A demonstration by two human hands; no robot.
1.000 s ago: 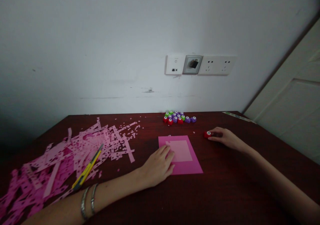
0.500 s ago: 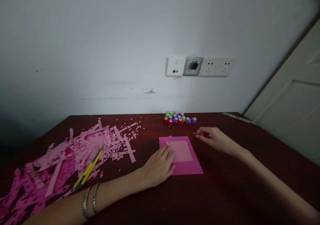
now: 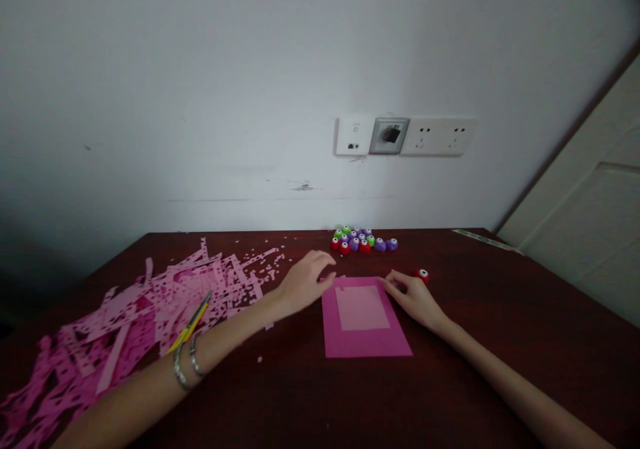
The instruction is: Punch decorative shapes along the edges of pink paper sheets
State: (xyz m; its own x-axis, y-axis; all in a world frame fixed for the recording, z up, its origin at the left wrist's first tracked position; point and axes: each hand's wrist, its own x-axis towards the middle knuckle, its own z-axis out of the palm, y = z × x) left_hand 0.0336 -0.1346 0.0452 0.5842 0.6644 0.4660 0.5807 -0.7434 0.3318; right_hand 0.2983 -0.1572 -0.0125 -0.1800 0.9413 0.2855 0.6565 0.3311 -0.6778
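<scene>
Left hand [image 3: 328, 270] gaping near pink sheet [image 3: 367, 344], right hand [image 3: 389, 282] narrowed at its far-right corner, hold hard to tell, red piece [image 3: 421, 275] beside

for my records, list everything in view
Wall: one, grey, back
Door: one, white, right
Table: one, maroon, foreground
Larger sheet: one, deep pink, centre
Smaller sheet: one, pale pink, on larger
Eyed pieces: many, red/green/purple, rear
Lone piece: one, red, rear right
Scraps: many, pink, left
Cutter: one, yellow, left
Strip: one, pale, far right
Outlets: several, white and grey, wall
Bracelets: two, silver, front left
Left hand: one, bare, sheets' left
Right hand: one, bare, sheets' right
</scene>
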